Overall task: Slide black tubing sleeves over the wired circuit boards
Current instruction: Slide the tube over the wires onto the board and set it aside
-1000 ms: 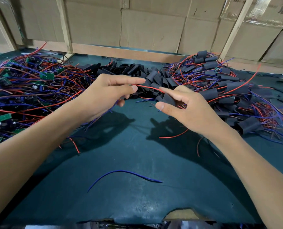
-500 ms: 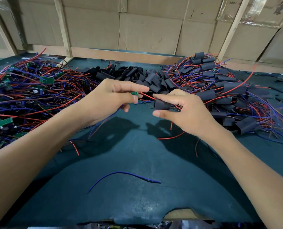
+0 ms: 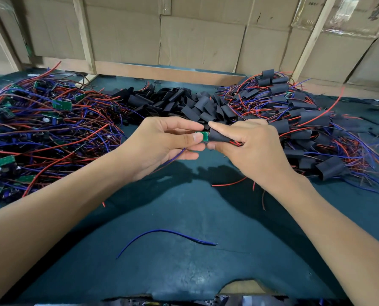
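At far left a tangle of unsleeved circuit boards (image 3: 61, 104) with red and blue wires covers the desk (image 3: 184, 272). The left hand (image 3: 162, 144) pinches a small green board (image 3: 203, 136) between thumb and fingers (image 3: 184, 124). Just right, touching it, the right hand (image 3: 250, 151) grips a black sleeve (image 3: 220, 136) partly over the board. Behind the hands lie loose sleeves (image 3: 184, 104); sleeved boards (image 3: 305, 129) pile up at right. A stray blue wire (image 3: 164, 236) lies near.

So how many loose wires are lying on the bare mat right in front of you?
1: a blue wire near the mat's front edge. Red strands beneath the right hand may be loose too.
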The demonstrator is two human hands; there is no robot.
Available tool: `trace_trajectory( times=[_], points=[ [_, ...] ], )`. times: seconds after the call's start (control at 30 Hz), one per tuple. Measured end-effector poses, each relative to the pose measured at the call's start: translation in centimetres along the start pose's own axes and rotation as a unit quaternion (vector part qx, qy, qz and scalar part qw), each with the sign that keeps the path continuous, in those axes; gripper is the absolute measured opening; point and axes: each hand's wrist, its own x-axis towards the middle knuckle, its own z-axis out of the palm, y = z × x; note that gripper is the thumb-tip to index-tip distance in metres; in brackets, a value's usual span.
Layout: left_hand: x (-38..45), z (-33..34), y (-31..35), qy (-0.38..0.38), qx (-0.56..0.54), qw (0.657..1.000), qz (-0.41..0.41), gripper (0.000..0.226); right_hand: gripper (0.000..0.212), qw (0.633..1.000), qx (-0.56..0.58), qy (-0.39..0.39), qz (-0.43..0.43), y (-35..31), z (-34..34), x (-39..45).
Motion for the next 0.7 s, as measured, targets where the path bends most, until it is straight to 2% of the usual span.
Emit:
trace_trajectory(
  times=[0.27,0.57,0.7],
  points=[
    [0.12,-0.16,0.32,0.031,-0.026,0.999,0.006,0.016,0.051,1.0,0.009,-0.025,-0.017,0.01,-0.1,0.17],
    [0.18,-0.52,0.65,0.052,0.014,0.998,0.028,0.011,0.055,0.997,0.063,-0.035,0.017,-0.49,0.06,0.4],
    [0.24,-0.57,0.56,0.05,0.041,0.997,0.04,0.009,0.052,0.996,0.085,-0.01,0.041,-0.58,0.63,0.39]
  ],
)
